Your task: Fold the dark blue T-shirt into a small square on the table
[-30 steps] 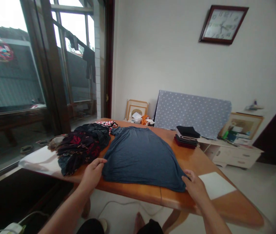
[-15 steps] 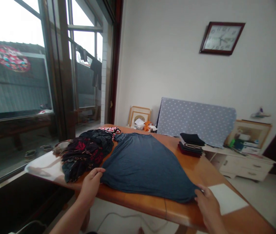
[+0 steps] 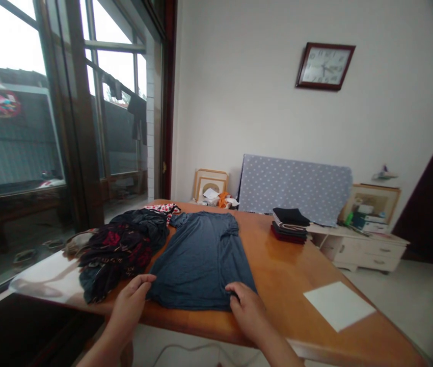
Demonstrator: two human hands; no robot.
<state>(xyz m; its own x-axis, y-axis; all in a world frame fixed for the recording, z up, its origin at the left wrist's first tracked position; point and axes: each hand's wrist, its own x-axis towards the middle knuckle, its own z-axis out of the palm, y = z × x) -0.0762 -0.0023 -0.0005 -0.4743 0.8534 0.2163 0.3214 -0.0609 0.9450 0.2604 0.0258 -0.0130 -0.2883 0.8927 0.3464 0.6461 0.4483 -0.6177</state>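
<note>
A dark blue-grey T-shirt lies on the wooden table, its hem toward me and its neck end away. My left hand pinches the left corner of the hem. Fingers closed, my right hand grips the shirt near the hem, with the right side of the cloth turned inward under it. A crease runs up the shirt from that hand toward the right sleeve. To the left sits a heap of rumpled dark clothes, close beside the shirt.
A stack of folded clothes stands at the table's far right. A white sheet lies near the right edge. Behind the table are a dotted grey cloth and a white cabinet. Glass doors line the left.
My right hand has moved left with the hem corner, bringing the shirt's right side inward and narrowing it. My left hand stays at the left corner. The view has shifted right.
</note>
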